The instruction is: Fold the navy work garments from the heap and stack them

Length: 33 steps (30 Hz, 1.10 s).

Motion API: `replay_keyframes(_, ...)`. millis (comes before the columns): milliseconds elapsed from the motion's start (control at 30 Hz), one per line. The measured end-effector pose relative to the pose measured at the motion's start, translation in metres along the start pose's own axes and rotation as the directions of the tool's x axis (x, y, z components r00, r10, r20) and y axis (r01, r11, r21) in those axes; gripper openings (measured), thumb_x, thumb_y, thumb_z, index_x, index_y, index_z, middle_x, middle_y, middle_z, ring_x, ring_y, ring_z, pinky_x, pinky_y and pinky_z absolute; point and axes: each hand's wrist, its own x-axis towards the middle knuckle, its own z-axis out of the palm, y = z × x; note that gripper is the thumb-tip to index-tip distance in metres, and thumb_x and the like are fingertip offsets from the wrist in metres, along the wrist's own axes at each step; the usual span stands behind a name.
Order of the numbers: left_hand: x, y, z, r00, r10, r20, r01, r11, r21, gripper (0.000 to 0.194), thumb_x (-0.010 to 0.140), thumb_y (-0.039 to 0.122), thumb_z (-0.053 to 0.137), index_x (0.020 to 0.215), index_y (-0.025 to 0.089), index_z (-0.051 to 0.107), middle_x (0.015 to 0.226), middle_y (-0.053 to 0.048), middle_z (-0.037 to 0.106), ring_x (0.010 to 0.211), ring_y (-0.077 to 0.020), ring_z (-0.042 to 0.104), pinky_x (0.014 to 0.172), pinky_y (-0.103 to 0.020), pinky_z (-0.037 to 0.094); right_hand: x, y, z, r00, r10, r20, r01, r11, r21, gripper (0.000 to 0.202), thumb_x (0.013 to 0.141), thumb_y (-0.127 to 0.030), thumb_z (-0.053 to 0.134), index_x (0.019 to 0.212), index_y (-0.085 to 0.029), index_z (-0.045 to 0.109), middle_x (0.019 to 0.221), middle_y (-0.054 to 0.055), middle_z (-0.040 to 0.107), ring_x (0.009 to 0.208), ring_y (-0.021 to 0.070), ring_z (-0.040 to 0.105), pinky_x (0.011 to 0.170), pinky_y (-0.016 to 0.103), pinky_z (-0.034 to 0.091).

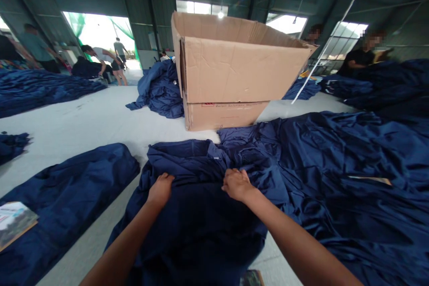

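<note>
A dark navy garment [197,232] lies spread out in front of me, its folded top edge pointing away and a small pale label near that edge. Its exact kind is hard to tell. My left hand [162,189] is closed on the cloth at the left, fingers curled into a fold. Level with it on the right, my right hand [236,183] pinches the same garment. Between the two hands the fabric runs in a crosswise fold. Rumpled navy cloth [254,147] touches the garment beyond my right hand.
A large open cardboard box [234,71] stands straight ahead. A long folded navy bundle [77,178] lies left, with a printed card [15,223] on it. Heaped navy fabric [351,165] spreads right, bearing another card [370,180]. Several people work farther back, including one bending person [103,56].
</note>
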Motion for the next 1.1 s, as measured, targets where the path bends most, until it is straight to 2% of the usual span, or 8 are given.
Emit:
replay_keyframes(133,0.047,-0.003,-0.004,0.998,0.044,-0.041,-0.046,0.998,-0.030,0.058,0.080,0.001,0.024,0.130,0.018,0.046,0.138,-0.008,0.044,0.121,-0.0148,0.046,0.101,-0.026,0.037,0.047,0.001,-0.003,0.988,-0.151,-0.021,0.152,0.986,0.065,0.049,0.081,-0.009,0.038,0.120,-0.031,0.057,0.122,-0.002,0.060,0.111,0.0140,0.052,0.095,0.026,0.037)
replay_keyframes(267,0.086,-0.023,0.006,1.000,-0.017,0.012,0.018,0.999,-0.035,0.071,0.076,0.000,0.028,0.144,0.022,0.020,0.149,-0.012,0.028,0.114,-0.0166,0.055,0.094,-0.029,0.044,0.079,0.019,0.008,0.997,-0.078,-0.003,0.078,0.997,-0.006,0.064,0.073,-0.008,0.050,0.132,-0.033,0.045,0.140,0.001,0.044,0.127,0.0253,0.036,0.102,0.042,0.030)
replay_keyframes(400,0.103,-0.058,0.016,0.989,-0.110,0.096,0.111,0.994,0.000,0.072,0.078,0.002,0.028,0.145,0.019,0.012,0.137,-0.021,0.043,0.102,-0.0223,0.063,0.088,-0.036,0.046,0.084,0.039,0.012,0.999,0.021,0.035,-0.016,0.990,-0.140,0.089,0.061,-0.006,0.064,0.138,-0.040,0.032,0.142,0.005,0.037,0.127,0.0327,0.031,0.101,0.047,0.025)
replay_keyframes(633,0.102,-0.109,0.010,0.979,-0.073,0.191,0.067,0.997,0.035,0.046,0.082,0.014,0.039,0.127,0.019,0.049,0.112,-0.012,0.064,0.106,-0.0213,0.060,0.091,-0.030,0.044,0.079,0.070,-0.012,0.992,-0.119,-0.047,0.116,0.991,-0.069,0.028,0.070,-0.013,0.055,0.086,-0.027,0.073,0.111,0.005,0.056,0.104,0.0220,0.047,0.090,0.034,0.037)
replay_keyframes(800,0.095,-0.084,0.006,0.989,-0.065,0.135,0.055,0.995,0.080,0.062,0.086,0.014,0.028,0.145,0.028,0.012,0.120,-0.014,0.057,0.092,-0.0204,0.065,0.082,-0.035,0.048,0.083,0.062,-0.025,0.988,-0.143,-0.055,0.141,0.989,-0.036,0.022,0.075,-0.018,0.052,0.080,-0.026,0.072,0.099,0.003,0.064,0.098,0.0196,0.054,0.093,0.033,0.038)
replay_keyframes(933,0.093,-0.047,0.012,0.999,0.011,0.049,-0.018,0.991,0.136,0.067,0.080,0.003,0.026,0.139,0.035,0.030,0.150,-0.009,0.022,0.101,-0.0212,0.061,0.084,-0.036,0.049,0.087,0.027,-0.012,0.988,-0.154,0.010,0.153,0.987,0.055,0.042,0.077,-0.039,0.059,0.116,-0.027,0.060,0.113,0.003,0.064,0.105,0.0202,0.056,0.090,0.029,0.043)
replay_keyframes(1000,0.094,-0.041,0.016,0.997,0.027,0.072,-0.034,0.995,0.089,0.070,0.079,0.001,0.025,0.140,0.036,0.028,0.148,-0.008,0.029,0.100,-0.0208,0.061,0.084,-0.038,0.049,0.085,0.016,-0.004,0.995,-0.027,0.093,0.026,1.000,0.011,0.051,0.068,-0.041,0.069,0.115,-0.022,0.062,0.114,0.009,0.063,0.106,0.0255,0.057,0.087,0.033,0.045)
replay_keyframes(1100,0.095,-0.048,0.015,0.996,-0.030,0.089,0.033,0.999,-0.030,0.057,0.081,0.007,0.035,0.132,0.030,0.044,0.132,-0.011,0.047,0.091,-0.0194,0.065,0.083,-0.038,0.050,0.077,0.018,-0.006,0.991,0.090,0.098,-0.086,0.995,-0.041,0.024,0.073,-0.031,0.065,0.095,-0.022,0.071,0.109,0.010,0.065,0.106,0.0262,0.058,0.085,0.032,0.046)
